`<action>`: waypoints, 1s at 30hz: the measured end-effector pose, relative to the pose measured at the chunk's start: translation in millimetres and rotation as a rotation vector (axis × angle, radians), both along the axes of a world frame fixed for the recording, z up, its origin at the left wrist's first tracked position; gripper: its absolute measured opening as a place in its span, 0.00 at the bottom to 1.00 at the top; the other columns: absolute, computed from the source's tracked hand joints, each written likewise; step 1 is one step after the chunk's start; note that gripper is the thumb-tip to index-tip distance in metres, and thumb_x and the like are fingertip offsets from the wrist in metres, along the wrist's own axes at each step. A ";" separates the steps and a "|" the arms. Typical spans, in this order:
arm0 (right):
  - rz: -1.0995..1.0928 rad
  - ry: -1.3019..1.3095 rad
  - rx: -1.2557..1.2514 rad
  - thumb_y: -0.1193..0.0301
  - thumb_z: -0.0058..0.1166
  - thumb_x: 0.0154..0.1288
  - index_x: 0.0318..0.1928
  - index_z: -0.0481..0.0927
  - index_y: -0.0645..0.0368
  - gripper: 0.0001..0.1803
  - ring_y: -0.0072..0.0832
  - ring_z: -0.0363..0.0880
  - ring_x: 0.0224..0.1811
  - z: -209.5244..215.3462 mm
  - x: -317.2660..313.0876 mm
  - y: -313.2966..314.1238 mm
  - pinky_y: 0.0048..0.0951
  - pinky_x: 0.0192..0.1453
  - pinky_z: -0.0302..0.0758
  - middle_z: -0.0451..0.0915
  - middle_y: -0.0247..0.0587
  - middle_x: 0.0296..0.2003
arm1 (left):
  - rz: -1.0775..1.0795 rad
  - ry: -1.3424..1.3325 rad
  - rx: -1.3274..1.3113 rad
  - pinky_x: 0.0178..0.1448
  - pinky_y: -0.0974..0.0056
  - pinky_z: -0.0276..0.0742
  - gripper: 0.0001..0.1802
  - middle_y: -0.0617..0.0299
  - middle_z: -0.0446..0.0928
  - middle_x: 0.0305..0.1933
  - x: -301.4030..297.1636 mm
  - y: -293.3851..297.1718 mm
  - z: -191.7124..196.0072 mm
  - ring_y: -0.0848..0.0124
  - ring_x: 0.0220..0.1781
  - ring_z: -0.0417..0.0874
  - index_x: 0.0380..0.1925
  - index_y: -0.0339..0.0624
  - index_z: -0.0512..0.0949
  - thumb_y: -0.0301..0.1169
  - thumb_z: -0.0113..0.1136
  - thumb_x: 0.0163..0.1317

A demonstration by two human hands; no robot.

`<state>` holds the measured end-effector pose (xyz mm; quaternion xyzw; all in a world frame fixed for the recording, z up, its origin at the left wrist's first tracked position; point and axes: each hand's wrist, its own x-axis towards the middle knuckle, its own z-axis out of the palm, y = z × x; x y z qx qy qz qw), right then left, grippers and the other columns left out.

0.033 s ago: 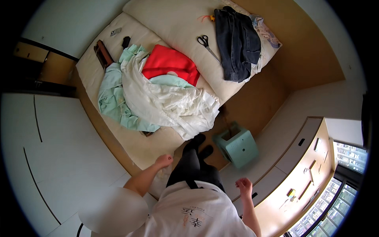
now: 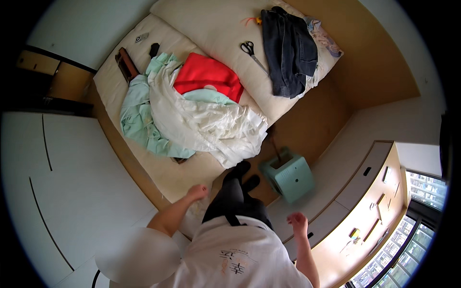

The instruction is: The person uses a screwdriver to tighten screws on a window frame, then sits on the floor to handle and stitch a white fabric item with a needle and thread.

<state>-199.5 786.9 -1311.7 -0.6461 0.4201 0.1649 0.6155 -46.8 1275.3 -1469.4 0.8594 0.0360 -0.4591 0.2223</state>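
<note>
My left hand [image 2: 197,193] hangs near the bed's front corner, fingers curled closed, with nothing showing in it. Lower right, my right hand [image 2: 297,223] is loosely closed beside the white drawers [image 2: 322,222], and I see nothing in it either. Neither hand touches the things on the bed. Ahead of me on the mattress [image 2: 180,174] lies a crumpled white cloth [image 2: 192,127], with a mint-green cloth [image 2: 137,113] partly under it. A folded red cloth [image 2: 209,74] rests at their far side.
Dark jeans [image 2: 289,53] and black-handled scissors [image 2: 253,56] lie on the bed's far right. A brown case [image 2: 127,65] and a remote control [image 2: 141,37] are at its far left. A mint-green stool [image 2: 288,176] lies on the floor right of my feet. White cabinets [image 2: 72,168] stand left.
Both my hands have shifted slightly; the left has moved a little up and to the left, the right slightly up. The cloths and the stool have stayed put.
</note>
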 end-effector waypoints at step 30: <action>-0.425 -0.499 0.130 0.74 0.56 0.70 0.40 0.80 0.62 0.04 0.21 0.81 0.33 -382.0 242.0 40.6 0.23 0.43 0.77 0.82 0.35 0.30 | -1.015 -0.913 0.076 0.80 0.35 0.36 0.43 0.35 0.53 0.77 345.2 -13.5 -294.3 0.41 0.82 0.45 0.66 0.27 0.65 0.45 0.62 0.56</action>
